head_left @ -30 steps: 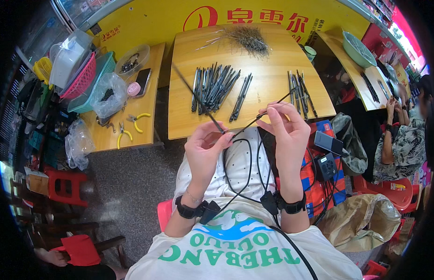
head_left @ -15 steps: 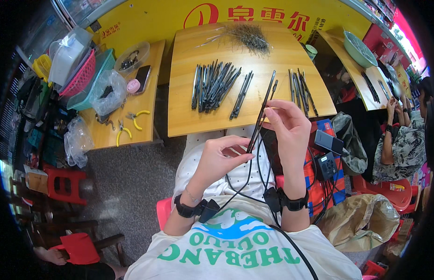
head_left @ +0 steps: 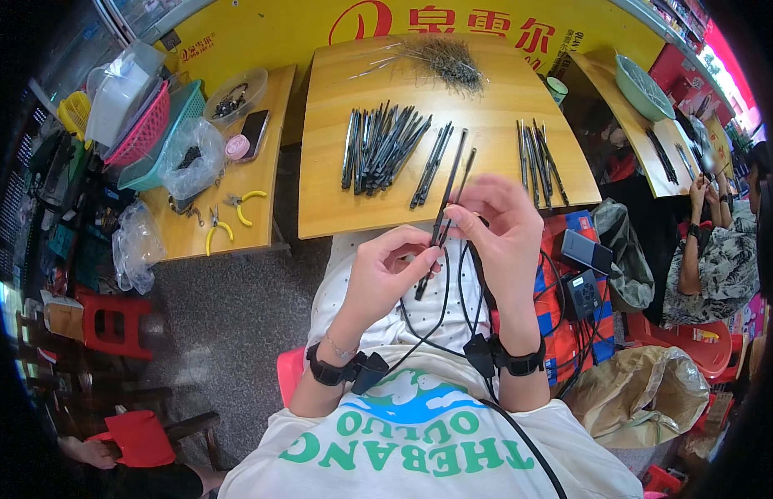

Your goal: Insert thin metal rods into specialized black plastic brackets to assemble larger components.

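Note:
Two slim, glossy black rods (head_left: 454, 179) stand slanted between my hands, just off the table's near edge. My left hand (head_left: 386, 270) pinches them low down between thumb and fingers, and a dark end sticks out below. Against their middle lies the thumb of my right hand (head_left: 501, 233), whose fingers are curled and blurred by motion. Similar black rods lie beyond on the wooden table (head_left: 478, 125): a large heap (head_left: 382, 154) at the left, a small bundle (head_left: 432, 165) beside it, and another group (head_left: 539, 162) at the right.
A tangle of thin wiry pieces (head_left: 453, 66) lies at the table's far side. On the left side table are yellow-handled pliers (head_left: 219, 233), a phone (head_left: 255, 131), plastic bags and baskets (head_left: 145, 133). Black cables (head_left: 443, 308) hang below my hands. A person (head_left: 711, 258) works at the right.
Both hands and the rods have shifted slightly left. My right hand has come closer to the left one, its fingers moving. The rods' lower end now shows further below my left hand.

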A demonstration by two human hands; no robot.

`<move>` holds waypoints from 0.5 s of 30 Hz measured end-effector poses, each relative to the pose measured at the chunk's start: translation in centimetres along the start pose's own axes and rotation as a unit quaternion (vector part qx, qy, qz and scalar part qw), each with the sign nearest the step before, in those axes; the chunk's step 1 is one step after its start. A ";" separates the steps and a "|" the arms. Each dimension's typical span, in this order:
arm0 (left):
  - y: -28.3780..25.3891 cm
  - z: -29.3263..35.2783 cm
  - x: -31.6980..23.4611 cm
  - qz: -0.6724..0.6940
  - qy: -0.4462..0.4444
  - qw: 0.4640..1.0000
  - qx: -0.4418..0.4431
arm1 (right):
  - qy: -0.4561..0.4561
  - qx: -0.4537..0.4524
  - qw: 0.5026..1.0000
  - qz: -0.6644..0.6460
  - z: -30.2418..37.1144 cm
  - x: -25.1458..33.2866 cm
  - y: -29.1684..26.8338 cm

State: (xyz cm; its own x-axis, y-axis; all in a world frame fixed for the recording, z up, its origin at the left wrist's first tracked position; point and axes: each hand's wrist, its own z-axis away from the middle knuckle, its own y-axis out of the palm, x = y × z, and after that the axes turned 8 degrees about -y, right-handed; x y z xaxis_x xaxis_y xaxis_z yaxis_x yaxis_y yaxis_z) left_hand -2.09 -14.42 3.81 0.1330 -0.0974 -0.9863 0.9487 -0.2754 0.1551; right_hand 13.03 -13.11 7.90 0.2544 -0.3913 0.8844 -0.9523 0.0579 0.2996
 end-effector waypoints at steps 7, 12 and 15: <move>0.2 0.1 -0.2 -0.038 0.030 0.995 -0.083 | 0.017 0.124 0.987 0.097 -0.1 -0.9 -1.1; 0.1 0.2 -0.6 -0.109 0.065 0.985 -0.115 | 0.075 0.182 0.980 0.036 -0.1 -0.6 -1.1; 0.3 0.4 -1.0 -0.144 0.078 0.979 -0.124 | 0.081 0.177 0.981 0.016 -0.1 -0.9 -1.0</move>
State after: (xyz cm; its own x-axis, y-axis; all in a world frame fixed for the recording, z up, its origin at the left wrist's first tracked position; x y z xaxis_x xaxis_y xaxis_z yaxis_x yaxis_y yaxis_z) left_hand -2.09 -14.78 4.81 -0.1263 0.1029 -0.9866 0.9912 -0.0270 -0.1297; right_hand 13.79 -12.77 6.86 0.2203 -0.2420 0.9449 -0.9518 -0.2652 0.1540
